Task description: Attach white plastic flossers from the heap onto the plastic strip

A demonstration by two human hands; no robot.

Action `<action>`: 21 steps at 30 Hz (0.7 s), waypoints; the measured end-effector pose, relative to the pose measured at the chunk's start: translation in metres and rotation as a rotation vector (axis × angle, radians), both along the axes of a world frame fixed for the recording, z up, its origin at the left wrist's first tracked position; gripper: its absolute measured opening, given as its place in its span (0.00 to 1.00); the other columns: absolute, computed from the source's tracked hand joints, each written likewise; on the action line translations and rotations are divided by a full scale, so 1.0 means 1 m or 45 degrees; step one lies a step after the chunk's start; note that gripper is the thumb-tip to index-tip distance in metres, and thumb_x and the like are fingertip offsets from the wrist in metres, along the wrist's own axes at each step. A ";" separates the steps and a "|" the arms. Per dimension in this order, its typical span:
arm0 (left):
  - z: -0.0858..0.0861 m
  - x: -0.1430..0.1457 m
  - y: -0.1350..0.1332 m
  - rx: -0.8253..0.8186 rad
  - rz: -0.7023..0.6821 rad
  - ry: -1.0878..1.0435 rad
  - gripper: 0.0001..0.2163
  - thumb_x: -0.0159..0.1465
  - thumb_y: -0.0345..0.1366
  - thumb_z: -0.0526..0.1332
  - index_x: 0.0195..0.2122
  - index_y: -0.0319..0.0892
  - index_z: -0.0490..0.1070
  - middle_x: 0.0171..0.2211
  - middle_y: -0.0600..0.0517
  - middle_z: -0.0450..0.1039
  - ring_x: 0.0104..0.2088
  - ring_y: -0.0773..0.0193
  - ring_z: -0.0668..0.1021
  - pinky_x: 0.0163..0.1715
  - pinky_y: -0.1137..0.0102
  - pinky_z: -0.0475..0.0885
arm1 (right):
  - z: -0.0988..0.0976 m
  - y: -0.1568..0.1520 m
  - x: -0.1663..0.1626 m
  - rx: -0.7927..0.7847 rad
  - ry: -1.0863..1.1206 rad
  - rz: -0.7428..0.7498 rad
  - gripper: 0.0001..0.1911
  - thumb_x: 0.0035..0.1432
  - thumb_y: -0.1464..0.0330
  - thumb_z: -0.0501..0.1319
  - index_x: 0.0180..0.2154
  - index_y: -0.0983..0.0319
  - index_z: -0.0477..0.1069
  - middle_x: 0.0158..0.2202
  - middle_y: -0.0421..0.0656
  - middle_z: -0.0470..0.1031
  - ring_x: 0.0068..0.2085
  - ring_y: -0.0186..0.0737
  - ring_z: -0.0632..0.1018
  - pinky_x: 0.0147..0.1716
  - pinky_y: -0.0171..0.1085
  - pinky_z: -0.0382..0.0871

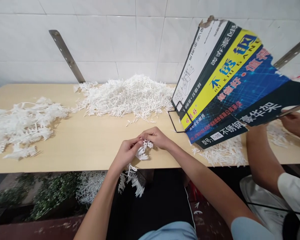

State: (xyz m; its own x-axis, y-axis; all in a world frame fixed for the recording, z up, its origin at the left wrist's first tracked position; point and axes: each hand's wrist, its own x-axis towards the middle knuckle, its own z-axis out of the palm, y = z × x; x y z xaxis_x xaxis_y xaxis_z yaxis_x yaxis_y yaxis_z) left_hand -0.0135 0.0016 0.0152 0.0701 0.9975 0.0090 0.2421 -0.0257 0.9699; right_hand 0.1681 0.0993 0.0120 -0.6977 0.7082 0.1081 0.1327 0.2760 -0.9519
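My left hand [129, 150] and my right hand [155, 137] meet over the table's front edge, fingers closed in a pinch. Between them is a strip of white plastic pieces [143, 152], fringed with short thin prongs. More of the white strip [136, 183] hangs below the left hand, past the edge toward my lap. The fingertips partly cover the gripped part. Behind the hands lies a big heap of loose white plastic pieces [132, 96]. To the left is a flatter pile of joined white strips [27, 123].
A printed cardboard panel [222, 86] leans upright in a black wire stand [176, 116] at right. Beyond it, a co-worker's arms [262, 156] reach by another white pile [225, 153]. Metal brackets [67, 56] rise against the tiled wall. Green plants [55, 193] show under the table [85, 146].
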 end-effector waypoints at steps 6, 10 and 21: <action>0.002 0.007 0.002 0.009 0.049 0.089 0.21 0.69 0.49 0.60 0.51 0.37 0.82 0.30 0.50 0.78 0.28 0.64 0.70 0.29 0.71 0.61 | 0.000 -0.002 -0.005 0.142 -0.060 -0.308 0.23 0.65 0.53 0.61 0.27 0.63 0.80 0.20 0.38 0.72 0.24 0.34 0.71 0.25 0.33 0.60; -0.003 0.013 0.004 0.079 0.101 0.190 0.19 0.69 0.45 0.58 0.48 0.38 0.82 0.26 0.52 0.76 0.24 0.66 0.69 0.27 0.71 0.60 | -0.010 0.009 -0.005 0.077 0.125 -0.722 0.26 0.66 0.49 0.59 0.25 0.61 0.74 0.19 0.39 0.69 0.22 0.35 0.67 0.23 0.35 0.58; -0.009 0.013 0.005 0.095 0.223 0.170 0.19 0.69 0.45 0.59 0.48 0.38 0.82 0.27 0.51 0.78 0.25 0.64 0.72 0.28 0.71 0.63 | 0.008 0.011 -0.004 0.570 -0.008 -0.533 0.24 0.70 0.54 0.57 0.61 0.57 0.73 0.61 0.50 0.73 0.57 0.47 0.75 0.58 0.46 0.67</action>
